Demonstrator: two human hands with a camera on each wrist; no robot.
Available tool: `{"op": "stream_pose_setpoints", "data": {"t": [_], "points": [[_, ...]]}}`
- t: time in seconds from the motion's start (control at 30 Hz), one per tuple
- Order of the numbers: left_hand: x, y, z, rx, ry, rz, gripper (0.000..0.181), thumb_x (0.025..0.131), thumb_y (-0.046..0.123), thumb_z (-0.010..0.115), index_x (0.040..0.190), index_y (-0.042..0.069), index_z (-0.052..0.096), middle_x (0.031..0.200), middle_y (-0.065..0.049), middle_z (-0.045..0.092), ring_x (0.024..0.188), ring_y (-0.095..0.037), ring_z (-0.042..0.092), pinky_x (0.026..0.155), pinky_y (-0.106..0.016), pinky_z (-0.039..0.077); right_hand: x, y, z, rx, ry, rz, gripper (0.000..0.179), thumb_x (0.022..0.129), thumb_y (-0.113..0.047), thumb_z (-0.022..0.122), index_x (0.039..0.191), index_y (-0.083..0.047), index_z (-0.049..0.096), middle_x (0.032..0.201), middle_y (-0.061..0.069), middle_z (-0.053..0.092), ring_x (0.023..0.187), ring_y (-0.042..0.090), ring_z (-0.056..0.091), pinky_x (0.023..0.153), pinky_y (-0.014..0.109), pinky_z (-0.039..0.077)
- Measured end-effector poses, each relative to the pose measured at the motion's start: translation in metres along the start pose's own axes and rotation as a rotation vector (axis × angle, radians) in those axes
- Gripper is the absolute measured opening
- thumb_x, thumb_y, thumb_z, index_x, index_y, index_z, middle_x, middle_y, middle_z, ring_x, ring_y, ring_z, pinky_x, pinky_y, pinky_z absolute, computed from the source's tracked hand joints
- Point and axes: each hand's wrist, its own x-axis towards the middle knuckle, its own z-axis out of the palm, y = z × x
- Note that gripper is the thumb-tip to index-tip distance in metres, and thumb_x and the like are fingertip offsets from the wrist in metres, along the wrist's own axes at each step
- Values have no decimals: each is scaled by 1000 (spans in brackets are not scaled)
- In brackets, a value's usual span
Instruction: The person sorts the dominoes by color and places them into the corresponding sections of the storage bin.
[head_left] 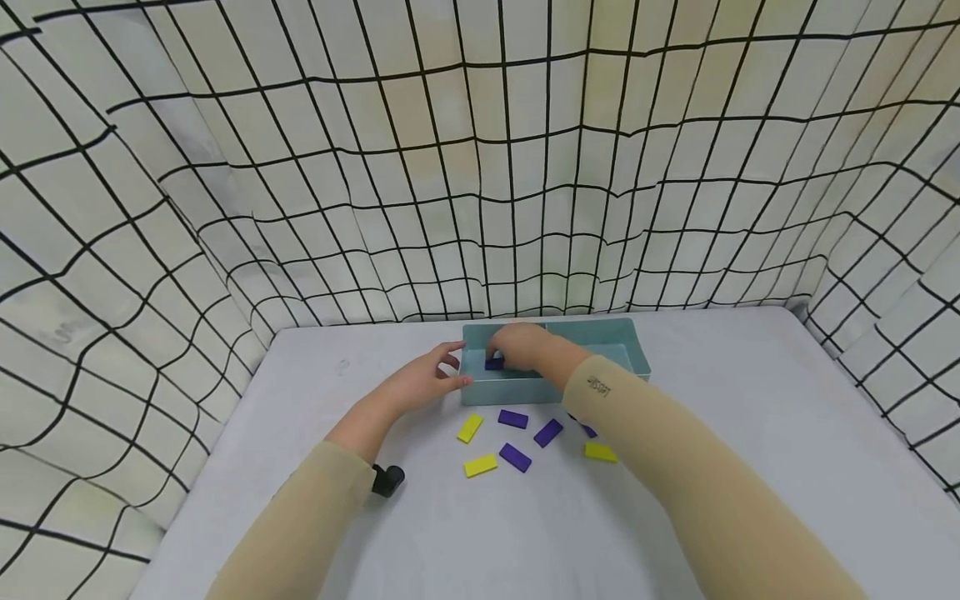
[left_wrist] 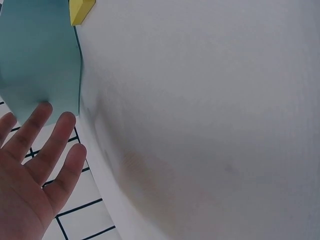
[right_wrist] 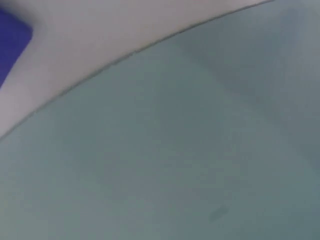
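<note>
Nearby, on the white tabletop [head_left: 420, 542], a flat yellow rectangular block [head_left: 481, 466] lay almost crosswise, and just right of it a flat purple rectangular block [head_left: 515, 457] slanted away to the left. Farther off, a second purple block [head_left: 548, 432] pointed away to the right, and a third purple block [head_left: 513, 418] lay nearly parallel to the front wall of the pale teal, two-compartment rectangular tray [head_left: 502, 392].

The left hand [head_left: 427, 379] was at the tray's left end, its fingers spread and gripping nothing, thumb and forefinger by the end wall. The right hand [head_left: 521, 346] reached over the front wall into the left compartment, fingers bent downward. Directly beneath its fingertips was the dark purple block in the tray [head_left: 493, 364], its long axis seemingly crosswise, much nearer to this hand than to the other. Whether the fingers pinched it or merely touched it, I could not tell; the right wrist view showed no fingers.
</note>
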Motion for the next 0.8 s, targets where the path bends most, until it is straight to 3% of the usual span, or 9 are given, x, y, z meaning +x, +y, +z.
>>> {"op": "stream_pose_setpoints", "data": {"t": [0.43, 0.8], "points": [[-1, 2, -2, 1, -2, 26, 75, 94, 46, 65, 156, 27, 27, 140, -6, 52, 123, -27, 56, 101, -49, 45, 0, 0, 0, -163, 42, -35, 38, 99, -11, 61, 135, -24, 63, 134, -3, 62, 125, 17, 55, 106, 35, 43], [0, 2, -2, 5, -5, 19, 75, 94, 46, 65, 156, 27, 27, 140, -6, 53, 123, -27, 56, 101, -49, 44, -13, 4, -13, -101, 73, -46, 36, 96, -23, 67, 132, -23, 65, 129, -3, 63, 123, 17, 56, 104, 37, 44]]}}
